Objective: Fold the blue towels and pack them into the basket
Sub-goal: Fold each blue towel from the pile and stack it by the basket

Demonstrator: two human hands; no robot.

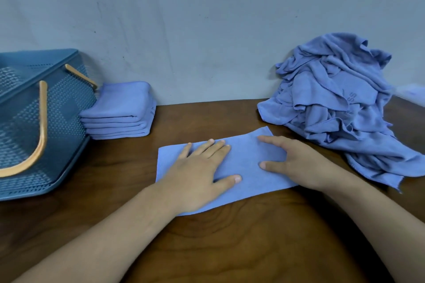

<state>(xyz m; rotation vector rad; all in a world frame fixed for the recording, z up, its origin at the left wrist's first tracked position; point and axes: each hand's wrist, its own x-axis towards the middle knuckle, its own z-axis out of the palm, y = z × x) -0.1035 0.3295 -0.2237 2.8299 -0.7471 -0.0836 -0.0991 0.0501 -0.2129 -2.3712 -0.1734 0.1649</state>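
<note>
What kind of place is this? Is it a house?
Probably a laundry-folding corner, home or workroom unclear: a dark wooden table against a bare grey wall, a heap of crumpled blue towels, and a blue perforated plastic basket with tan handles.

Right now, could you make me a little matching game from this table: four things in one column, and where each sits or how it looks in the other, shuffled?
Things:
1. basket
2. folded stack
3. crumpled heap
4. flat towel

Places or states:
A. pressed flat under the left hand and right hand
B. piled loose, far right
C. dark blue, at the left edge
D. neat layers, right beside the basket

Pairs: 1-C, 2-D, 3-B, 4-A.
</note>
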